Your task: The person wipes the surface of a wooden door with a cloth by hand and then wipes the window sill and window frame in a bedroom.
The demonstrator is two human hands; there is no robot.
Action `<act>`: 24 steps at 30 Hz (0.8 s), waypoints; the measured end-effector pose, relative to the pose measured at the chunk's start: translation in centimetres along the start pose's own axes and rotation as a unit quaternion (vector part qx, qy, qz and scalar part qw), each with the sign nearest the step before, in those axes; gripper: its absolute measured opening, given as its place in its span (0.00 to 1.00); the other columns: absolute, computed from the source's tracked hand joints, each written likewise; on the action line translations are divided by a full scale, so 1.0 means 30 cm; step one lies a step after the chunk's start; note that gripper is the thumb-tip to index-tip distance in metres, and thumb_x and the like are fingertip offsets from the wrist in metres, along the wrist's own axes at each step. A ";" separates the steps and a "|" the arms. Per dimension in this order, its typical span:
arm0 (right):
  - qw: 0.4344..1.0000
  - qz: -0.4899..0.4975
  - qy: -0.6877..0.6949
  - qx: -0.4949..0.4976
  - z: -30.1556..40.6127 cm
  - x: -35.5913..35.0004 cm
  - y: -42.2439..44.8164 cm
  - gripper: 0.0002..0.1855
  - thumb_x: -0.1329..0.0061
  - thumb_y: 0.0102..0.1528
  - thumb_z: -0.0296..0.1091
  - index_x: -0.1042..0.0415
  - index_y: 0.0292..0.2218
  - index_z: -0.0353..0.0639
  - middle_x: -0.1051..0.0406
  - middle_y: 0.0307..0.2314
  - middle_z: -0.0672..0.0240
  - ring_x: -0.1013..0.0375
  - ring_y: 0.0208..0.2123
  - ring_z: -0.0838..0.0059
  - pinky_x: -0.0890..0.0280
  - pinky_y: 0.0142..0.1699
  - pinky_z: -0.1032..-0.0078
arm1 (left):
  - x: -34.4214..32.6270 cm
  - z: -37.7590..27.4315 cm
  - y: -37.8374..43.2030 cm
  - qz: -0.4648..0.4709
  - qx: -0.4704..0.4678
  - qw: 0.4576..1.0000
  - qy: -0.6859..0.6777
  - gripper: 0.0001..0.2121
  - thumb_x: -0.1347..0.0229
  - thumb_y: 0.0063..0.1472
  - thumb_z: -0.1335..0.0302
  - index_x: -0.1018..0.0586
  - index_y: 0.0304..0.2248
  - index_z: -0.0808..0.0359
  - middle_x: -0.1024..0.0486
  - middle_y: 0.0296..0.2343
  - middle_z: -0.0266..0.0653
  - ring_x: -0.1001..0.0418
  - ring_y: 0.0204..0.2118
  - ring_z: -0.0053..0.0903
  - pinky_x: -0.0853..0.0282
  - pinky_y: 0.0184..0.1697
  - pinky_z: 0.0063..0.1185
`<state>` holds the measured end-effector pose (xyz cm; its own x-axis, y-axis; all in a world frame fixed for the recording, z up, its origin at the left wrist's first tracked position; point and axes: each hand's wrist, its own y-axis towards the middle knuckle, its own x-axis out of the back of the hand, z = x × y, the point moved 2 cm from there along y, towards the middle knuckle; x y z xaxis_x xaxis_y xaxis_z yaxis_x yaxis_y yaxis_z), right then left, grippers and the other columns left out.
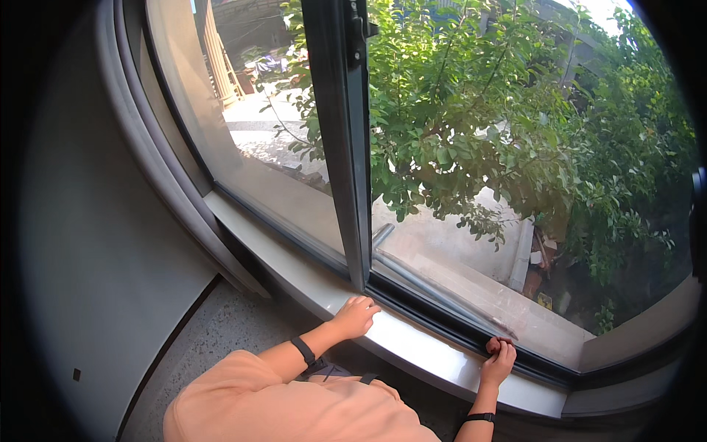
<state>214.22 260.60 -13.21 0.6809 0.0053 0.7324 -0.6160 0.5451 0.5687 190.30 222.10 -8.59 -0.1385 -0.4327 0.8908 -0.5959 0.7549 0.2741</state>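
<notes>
My left hand (358, 319) rests on the white windowsill (422, 345), near the foot of the dark window mullion (337, 138). Its fingers are loosely bent, and I see nothing held in them. Farther right, my right hand (499, 364) grips a small, crumpled reddish-brown cloth (492, 346) against the black bottom track (431, 315) of the window frame. The fingers cover part of the cloth. Beyond the track is the right window pane (469, 276), with smudges low on the glass.
A grey curved trim (149, 149) borders the window at left, beside a plain wall panel (83, 221). Speckled flooring (204, 320) lies below. A window latch (357, 30) sits high on the mullion. Outside are a leafy tree (469, 127) and a metal pipe (420, 284).
</notes>
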 end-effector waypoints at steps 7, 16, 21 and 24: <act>0.996 0.053 -0.060 -0.031 -0.132 0.073 -0.028 0.21 0.56 0.54 0.20 0.30 0.50 0.34 0.31 0.45 0.53 0.31 0.46 0.51 0.36 0.53 0.65 | -0.195 0.130 -0.195 0.213 0.155 0.963 0.047 0.32 0.50 0.62 0.58 0.45 0.64 0.40 0.60 0.66 0.46 0.62 0.68 0.52 0.61 0.66 0.48; 0.996 0.034 -0.043 -0.066 0.186 -0.099 0.029 0.05 0.60 0.53 0.18 0.32 0.31 0.33 0.31 0.35 0.55 0.31 0.38 0.54 0.36 0.44 0.67 | -0.155 0.208 -0.161 0.392 0.090 0.915 0.029 0.45 0.47 0.60 0.50 0.65 0.66 0.38 0.78 0.66 0.45 0.80 0.68 0.51 0.76 0.66 0.49; 0.995 0.078 -0.048 -0.035 0.402 -0.152 0.048 0.05 0.57 0.49 0.17 0.30 0.31 0.32 0.31 0.36 0.52 0.31 0.39 0.50 0.36 0.45 0.63 | -0.153 0.225 -0.165 0.387 0.060 0.920 -0.005 0.47 0.44 0.58 0.52 0.66 0.66 0.38 0.80 0.66 0.46 0.82 0.68 0.52 0.77 0.66 0.50; 0.993 0.113 -0.012 0.003 0.583 -0.246 0.061 0.04 0.53 0.50 0.19 0.29 0.31 0.30 0.32 0.38 0.47 0.31 0.39 0.45 0.36 0.45 0.58 | -0.157 0.250 -0.182 0.379 0.043 0.924 -0.020 0.48 0.43 0.57 0.52 0.66 0.66 0.38 0.80 0.66 0.47 0.82 0.68 0.53 0.77 0.65 0.50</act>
<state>201.13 246.90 -11.04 0.5148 0.1079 0.8505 -0.7547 0.5275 0.3900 188.27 216.33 -17.00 -0.5698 0.1865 0.8003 -0.3756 0.8071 -0.4555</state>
